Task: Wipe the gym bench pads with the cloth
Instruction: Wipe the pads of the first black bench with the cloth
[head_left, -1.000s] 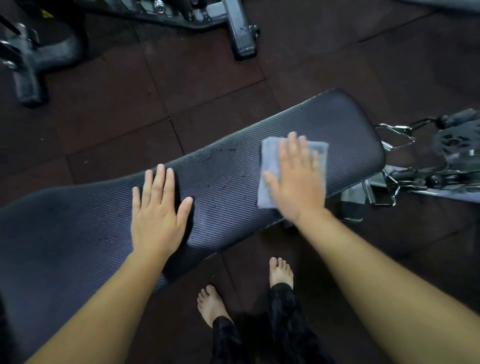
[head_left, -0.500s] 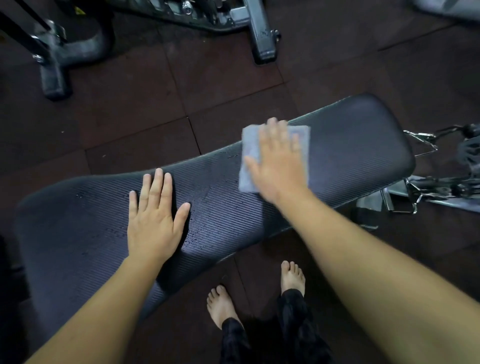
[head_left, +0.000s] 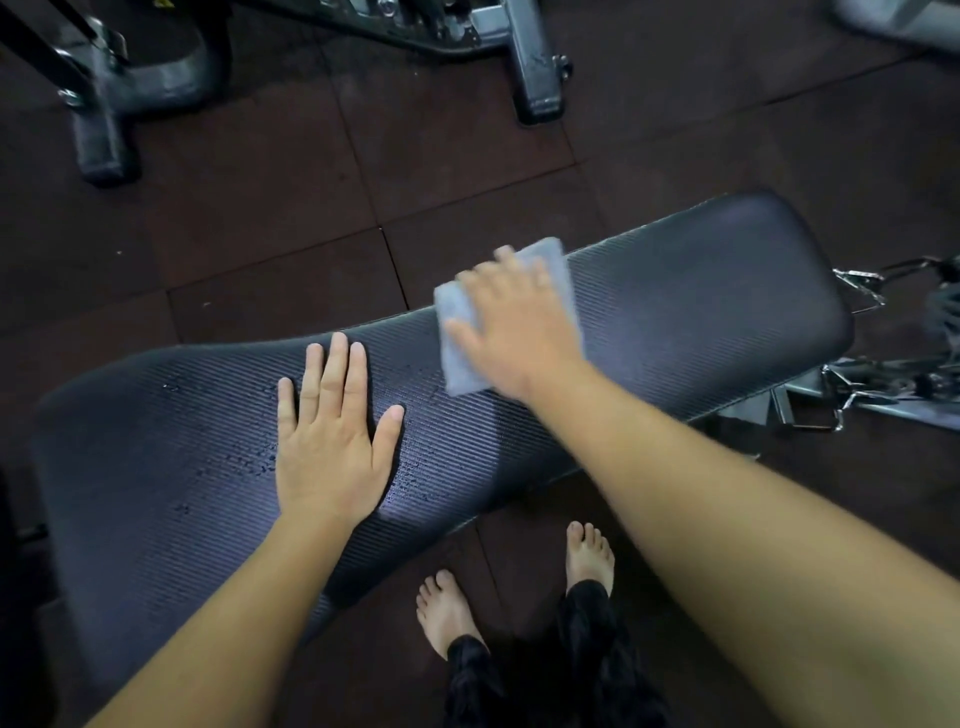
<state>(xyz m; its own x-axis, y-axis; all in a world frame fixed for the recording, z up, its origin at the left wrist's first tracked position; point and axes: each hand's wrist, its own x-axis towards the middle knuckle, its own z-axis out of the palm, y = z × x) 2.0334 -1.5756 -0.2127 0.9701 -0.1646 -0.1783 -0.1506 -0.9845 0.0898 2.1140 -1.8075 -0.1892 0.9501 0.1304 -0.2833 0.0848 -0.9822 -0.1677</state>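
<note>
Item one: long black ribbed padded bench (head_left: 701, 291), lying from 8 o'clock to 2 o'clock across the view, its near left end partly covered by a forearm; small glistening beads dot the ribs around the middle. Item two: pale grey-blue folded cloth (head_left: 460, 369), flat on the bench pad just right of centre, most of it hidden, with only its left strip and far corner showing. Hands: right hand (head_left: 519, 332) lies flat on the cloth, fingers straight and pressing, outline blurred; left hand (head_left: 332, 447) lies flat on the bare pad at centre, fingers extended, thumb spread, holding nothing, near the cloth but apart from it. Item three: two bare feet (head_left: 441, 608) on dark rubber floor tiles (head_left: 260, 208) at 6 o'clock, black trousers (head_left: 571, 665) cut off by the lower edge. Item four: grey metal machine feet (head_left: 535, 67) at 11 and 12 o'clock, cut off above. Item five: chrome clips (head_left: 862, 286) at 3 o'clock, tangled and hard to make out.
</note>
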